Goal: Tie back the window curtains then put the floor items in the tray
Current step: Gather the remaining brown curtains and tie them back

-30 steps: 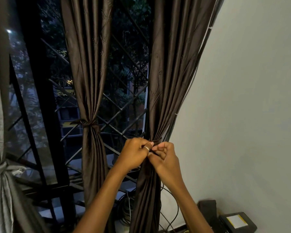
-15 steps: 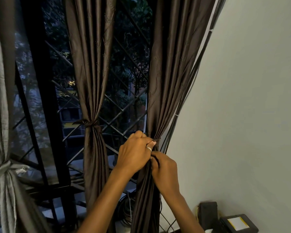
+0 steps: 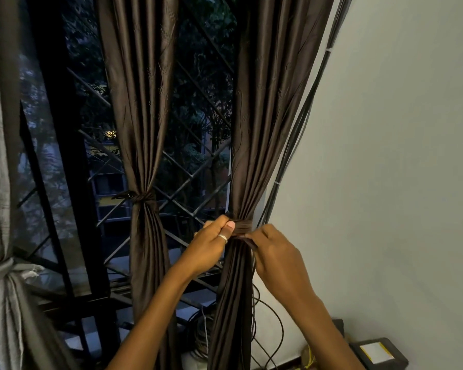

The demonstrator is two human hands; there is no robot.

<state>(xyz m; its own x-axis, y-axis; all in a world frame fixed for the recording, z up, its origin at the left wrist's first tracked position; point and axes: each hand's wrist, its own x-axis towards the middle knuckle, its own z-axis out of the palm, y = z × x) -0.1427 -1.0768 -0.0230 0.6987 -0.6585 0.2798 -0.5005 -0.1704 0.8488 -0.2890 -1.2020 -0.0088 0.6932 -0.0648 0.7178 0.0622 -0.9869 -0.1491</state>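
Observation:
The right brown curtain (image 3: 262,124) hangs beside the white wall and is gathered at its waist by a brown tie band (image 3: 243,227). My left hand (image 3: 211,244), a ring on one finger, pinches the band's left side with the thumb on top. My right hand (image 3: 275,252) pinches the band's end on the right side of the bunch. The middle brown curtain (image 3: 142,108) is tied with its own band (image 3: 142,196). A grey curtain (image 3: 0,236) at the far left is knotted low down.
Black cables (image 3: 294,145) run down the wall edge right of the curtain and loop near the floor. A dark box with a pale label (image 3: 377,352) sits at the bottom right. The window grille (image 3: 187,182) stands behind the curtains. Coiled wire (image 3: 201,340) lies below.
My hands have drawn apart, each to one side of the curtain, and the tie band now shows wrapped round the bunch. The view has shifted slightly.

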